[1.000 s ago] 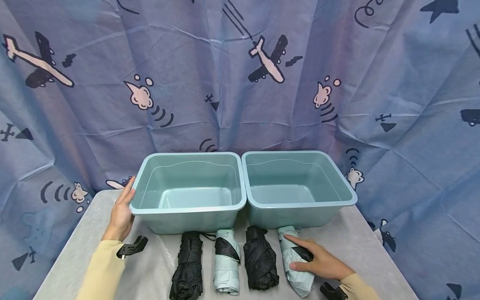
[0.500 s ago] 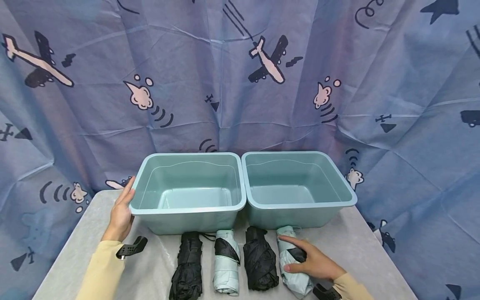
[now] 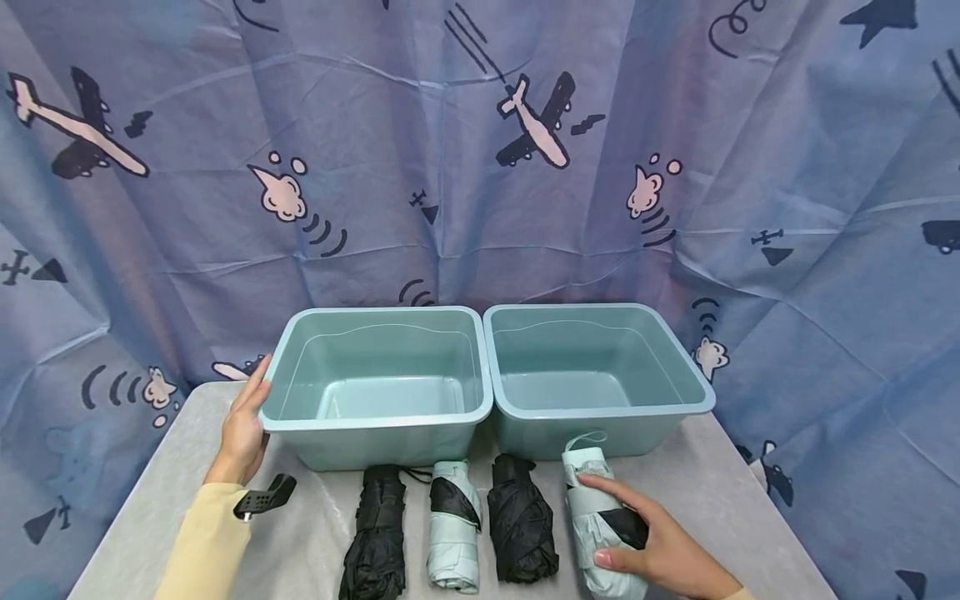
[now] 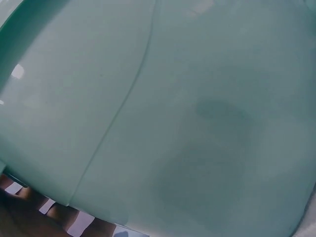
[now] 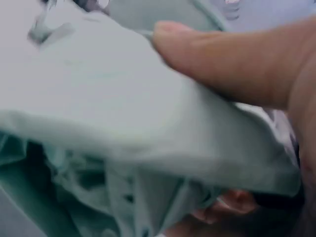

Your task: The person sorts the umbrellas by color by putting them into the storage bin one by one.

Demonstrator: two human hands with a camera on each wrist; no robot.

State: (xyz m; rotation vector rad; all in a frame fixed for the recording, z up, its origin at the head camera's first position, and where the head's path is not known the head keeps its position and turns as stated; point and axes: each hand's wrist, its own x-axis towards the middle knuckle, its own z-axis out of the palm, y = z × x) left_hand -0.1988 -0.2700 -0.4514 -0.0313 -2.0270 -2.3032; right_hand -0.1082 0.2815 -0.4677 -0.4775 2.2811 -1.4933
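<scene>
Head view: near the lower right of the frame the right hand (image 3: 660, 550) is wrapped round a mint umbrella (image 3: 596, 517), thumb on its left side and fingers over the black strap; the right wrist view confirms the fabric clamped between thumb (image 5: 217, 59) and fingers. The umbrella lies on the table (image 3: 135, 517), just in front of the right tub (image 3: 600, 408). At centre left the left hand (image 3: 243, 425) is laid flat and open against the outer wall of the left tub (image 3: 375, 421), holding nothing. The folded cloth is judged slippery and loosely bundled, so the umbrella could slide out or sag open if it is gripped only by the canopy. Its wrist loop (image 3: 585, 439) could catch on the tub rim. To the left a black umbrella (image 3: 521, 517) lies just beside it and could be nudged; further left lie a second mint umbrella (image 3: 452, 525) and another black one (image 3: 375, 533). A patterned curtain (image 3: 480, 167) fills the background.
</scene>
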